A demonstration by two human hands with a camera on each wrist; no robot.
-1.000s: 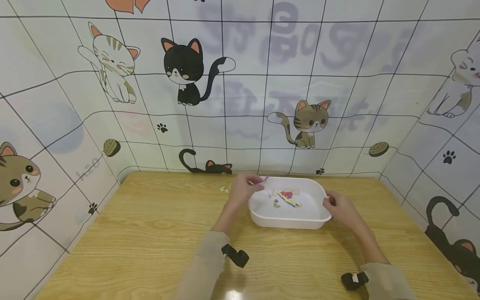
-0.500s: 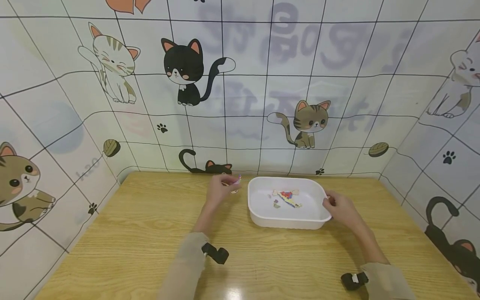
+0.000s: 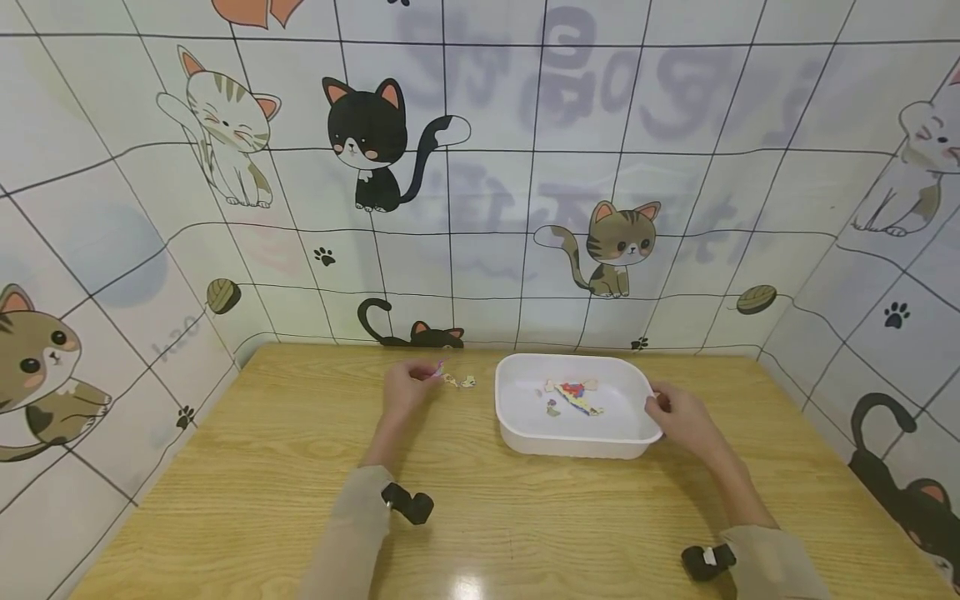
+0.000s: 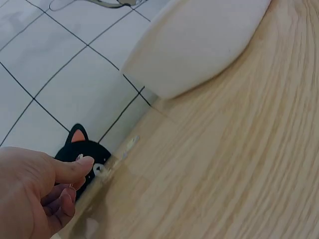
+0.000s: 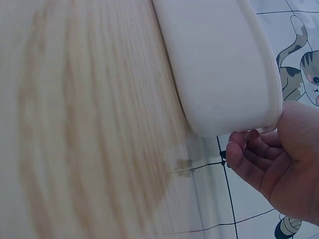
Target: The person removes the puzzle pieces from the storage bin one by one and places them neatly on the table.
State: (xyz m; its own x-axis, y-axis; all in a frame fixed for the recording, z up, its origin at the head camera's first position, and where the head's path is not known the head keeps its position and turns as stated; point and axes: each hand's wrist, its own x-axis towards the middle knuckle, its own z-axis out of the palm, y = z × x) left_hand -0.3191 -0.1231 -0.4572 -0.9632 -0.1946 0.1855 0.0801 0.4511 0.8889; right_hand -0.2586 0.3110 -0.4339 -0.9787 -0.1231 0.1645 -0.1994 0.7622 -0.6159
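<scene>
My left hand (image 3: 405,386), over the back of the wooden table, pinches a small pink-purple flat piece (image 3: 440,365) between thumb and fingertips. Just right of those fingertips lie two small pale yellowish pieces (image 3: 468,382); their kind is too small to tell. A white plastic tray (image 3: 577,447) stands further right, with several small colourful flat pieces (image 3: 576,390) on its bottom. At the tray's right end, my right hand (image 3: 682,419) grips the rim. From the right wrist view, the fingers curl at the underside of the rim (image 5: 271,130).
The wooden table (image 3: 480,508) meets a wall covering (image 3: 487,250) with printed cats and grid lines along its back edge. Similar panels rise on the left and right. A black wrist camera (image 3: 408,503) sits on each sleeve.
My left hand has moved left from above the tray's left rim to the table, carrying the pink-purple piece. The two pale pieces are now uncovered. The right hand and tray stay put.
</scene>
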